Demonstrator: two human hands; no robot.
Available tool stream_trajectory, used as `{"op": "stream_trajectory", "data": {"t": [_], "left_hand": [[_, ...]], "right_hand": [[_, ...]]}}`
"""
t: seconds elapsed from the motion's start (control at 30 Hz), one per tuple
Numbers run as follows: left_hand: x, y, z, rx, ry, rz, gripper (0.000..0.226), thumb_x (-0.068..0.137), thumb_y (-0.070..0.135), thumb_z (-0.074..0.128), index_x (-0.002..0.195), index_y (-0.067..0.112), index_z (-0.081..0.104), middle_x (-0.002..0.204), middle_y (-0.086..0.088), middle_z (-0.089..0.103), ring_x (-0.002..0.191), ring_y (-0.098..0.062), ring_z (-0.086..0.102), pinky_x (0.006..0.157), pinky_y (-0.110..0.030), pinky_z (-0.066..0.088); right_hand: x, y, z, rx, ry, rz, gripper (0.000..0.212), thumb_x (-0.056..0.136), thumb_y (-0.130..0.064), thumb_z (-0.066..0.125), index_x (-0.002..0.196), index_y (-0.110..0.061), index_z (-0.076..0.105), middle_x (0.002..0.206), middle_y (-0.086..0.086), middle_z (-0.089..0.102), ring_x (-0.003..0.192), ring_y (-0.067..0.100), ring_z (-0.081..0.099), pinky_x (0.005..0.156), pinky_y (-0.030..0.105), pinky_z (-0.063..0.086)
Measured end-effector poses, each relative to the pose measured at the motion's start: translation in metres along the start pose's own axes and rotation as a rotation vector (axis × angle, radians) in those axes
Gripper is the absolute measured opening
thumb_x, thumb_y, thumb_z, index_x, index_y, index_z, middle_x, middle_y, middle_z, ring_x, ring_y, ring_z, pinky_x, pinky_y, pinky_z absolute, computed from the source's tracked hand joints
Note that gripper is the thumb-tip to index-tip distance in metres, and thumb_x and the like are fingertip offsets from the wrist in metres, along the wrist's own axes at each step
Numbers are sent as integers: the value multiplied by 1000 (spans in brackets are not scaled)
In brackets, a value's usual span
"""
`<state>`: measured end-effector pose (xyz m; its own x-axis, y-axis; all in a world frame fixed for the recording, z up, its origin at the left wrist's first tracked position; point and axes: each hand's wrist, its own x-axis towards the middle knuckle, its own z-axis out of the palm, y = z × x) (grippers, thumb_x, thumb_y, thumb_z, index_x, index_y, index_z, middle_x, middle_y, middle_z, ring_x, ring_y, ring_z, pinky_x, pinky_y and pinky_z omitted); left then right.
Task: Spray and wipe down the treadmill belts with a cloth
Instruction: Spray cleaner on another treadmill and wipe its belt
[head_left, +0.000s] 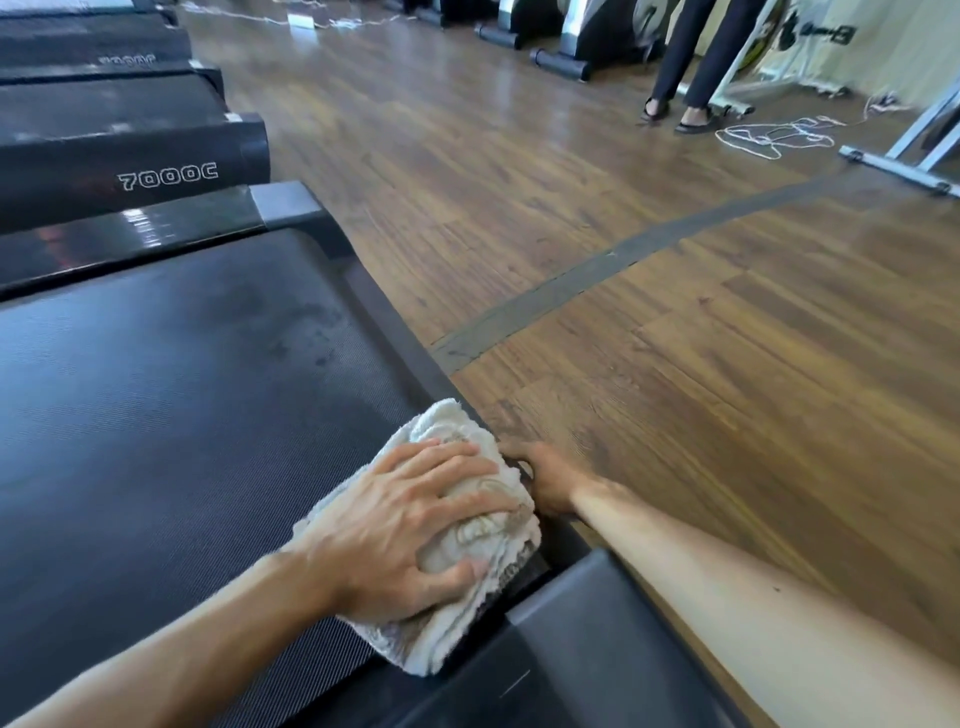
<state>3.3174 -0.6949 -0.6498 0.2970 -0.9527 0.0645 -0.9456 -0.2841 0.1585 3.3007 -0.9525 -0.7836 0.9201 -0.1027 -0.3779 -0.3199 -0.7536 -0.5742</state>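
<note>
You had the cloth (467, 525) bunched into a thick pad under your left hand (410, 525), fingers spread and slightly curled over the top with the thumb hooked against its near side. That looked like a press-and-steer hold more than a pinch: the broad palm would put weight through the folds onto the belt (171, 395), while the thumb kept the wad from rolling away. The cloth sat at the near right corner of the belt, overlapping the dark side rail (415, 343), so you seemed to be working the edge strip where belt meets frame.

Your right hand (550, 483) was just beside the cloth on its right, wrapped over the outer lip of the same rail; its fingertips were hidden below the edge, so how tightly they closed could not be told. It held no spray bottle, and none showed anywhere in view. I'd judge it was braced there to steady you as you leaned across.

Farther along the belt a dull, blotchy patch (301, 332) lay toward the far right, possibly damp spray or grime not yet wiped. More treadmills (156, 150) stood in a row at far left, their belts presumably left to do. Across the wooden floor (675, 322) a person's legs (691, 67) stood far right, near a loose white cord (774, 137), well apart from you.
</note>
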Motion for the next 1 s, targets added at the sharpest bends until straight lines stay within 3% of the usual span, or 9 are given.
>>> {"op": "stream_trajectory", "data": {"t": [0.1,0.23,0.33,0.5,0.67,0.77,0.83,0.93,1.0], "left_hand": [[10,-38,-2,10,44,-80,53,95,66,38,146,50,38,151,18,41,147,-8,28,122,-40,21],[16,-85,-2,16,139,-398,52,94,69,30,142,52,40,151,18,40,146,-13,31,119,-45,24],[16,-67,6,22,162,-498,57,93,65,26,144,47,43,158,10,35,151,-17,24,123,-45,14],[-1,-5,14,-22,116,-334,61,95,65,28,150,41,41,165,8,27,156,-15,12,126,-48,9],[4,-45,-2,-3,105,-142,49,100,61,32,147,47,38,154,17,38,149,-8,26,122,-42,21],[16,-90,-7,8,168,-409,48,97,62,30,143,49,40,153,14,40,148,-16,30,118,-51,26],[20,-95,-2,26,158,-532,54,93,62,27,143,48,41,157,12,36,149,-18,26,121,-47,18],[16,-62,-1,12,137,-407,60,93,61,28,144,39,49,158,5,39,148,-22,30,120,-44,12],[12,-32,3,-1,103,-256,56,94,60,34,142,38,52,156,6,43,148,-21,31,123,-45,13]], "right_hand": [[-6,1,5,43,-10,48,80,80,-73,67,152,-47,42,158,-8,46,146,20,42,121,46,33],[-24,-23,-7,29,-65,99,70,100,-46,62,161,-34,30,167,-2,30,153,22,29,126,39,23],[-22,-24,-6,-30,-135,111,71,106,-46,50,165,-32,12,171,0,17,156,24,20,127,40,18],[-12,-20,6,-132,-197,148,67,108,-54,24,158,-44,-19,173,8,-8,159,32,-1,127,52,8],[-9,-13,9,-126,-184,181,61,107,-57,21,152,-57,-20,172,14,1,158,36,9,127,52,11],[-7,-12,11,-104,-213,230,63,108,-52,21,152,-55,-23,171,17,1,158,38,6,127,55,9],[-10,-13,5,-112,-210,224,61,109,-50,21,153,-54,-21,172,14,-1,158,36,6,127,55,8],[-13,-12,3,-148,-222,192,55,113,-33,17,163,-37,-6,172,-1,-12,159,31,0,128,52,4],[-10,-8,8,-118,-205,159,56,110,-49,16,160,-46,-8,172,-1,-10,159,31,2,128,53,6]]}}
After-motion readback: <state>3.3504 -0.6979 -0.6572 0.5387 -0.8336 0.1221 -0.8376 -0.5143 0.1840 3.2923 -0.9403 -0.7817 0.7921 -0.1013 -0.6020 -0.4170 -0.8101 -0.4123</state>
